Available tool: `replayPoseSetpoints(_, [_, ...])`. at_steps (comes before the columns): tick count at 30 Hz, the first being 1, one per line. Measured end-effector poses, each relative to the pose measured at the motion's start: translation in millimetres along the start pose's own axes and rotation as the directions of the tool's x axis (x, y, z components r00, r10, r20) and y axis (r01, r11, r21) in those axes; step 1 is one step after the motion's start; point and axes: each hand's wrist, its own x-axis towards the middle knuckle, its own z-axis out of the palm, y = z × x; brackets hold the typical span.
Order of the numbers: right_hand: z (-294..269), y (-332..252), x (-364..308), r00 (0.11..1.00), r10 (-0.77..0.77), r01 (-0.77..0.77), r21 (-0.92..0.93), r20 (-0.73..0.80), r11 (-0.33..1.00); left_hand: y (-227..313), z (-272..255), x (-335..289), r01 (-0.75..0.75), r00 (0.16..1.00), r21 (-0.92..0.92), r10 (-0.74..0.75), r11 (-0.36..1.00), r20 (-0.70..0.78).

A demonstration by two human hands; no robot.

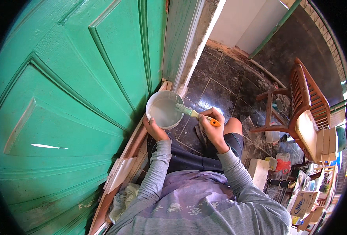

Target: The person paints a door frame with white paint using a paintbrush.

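A round white tub with cloudy pale liquid in it is held up in front of me, close to the green door. My left hand grips its near left side, the thumb at the rim. In my right hand is a paintbrush with an orange-tipped handle, its fingers wrapped round the handle. The brush's green-stained bristles point left and reach over the tub's right rim. Whether they touch the liquid I cannot tell.
Beyond the tub stands a door frame and dark tiled floor. A wooden chair is at the right. Nearer on that side are a cardboard box and a red plastic bag. Cloth lies by the door's lower edge.
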Motion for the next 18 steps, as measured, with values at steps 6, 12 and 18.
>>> replayPoseSetpoints(6, [2.3, -16.2, 0.0, 0.984, 0.169, -0.154, 0.227, -0.051, 0.962, -3.0, -1.1, 2.7, 0.017, 1.000, -0.068, -0.018, 0.998, -0.013])
replayPoseSetpoints(12, [-1.0, 0.9, 2.0, 0.997, 0.001, 0.001, 0.033, -0.082, 0.999, -5.1, 0.7, 2.3, -0.013, 1.000, -0.014, 0.013, 1.000, 0.003])
replayPoseSetpoints(18, [7.9, -6.4, -2.0, 0.993, 0.102, -0.086, 0.210, -0.066, 0.974, 6.0, -0.4, -5.0, 0.034, 0.999, -0.042, -0.034, 0.999, -0.004])
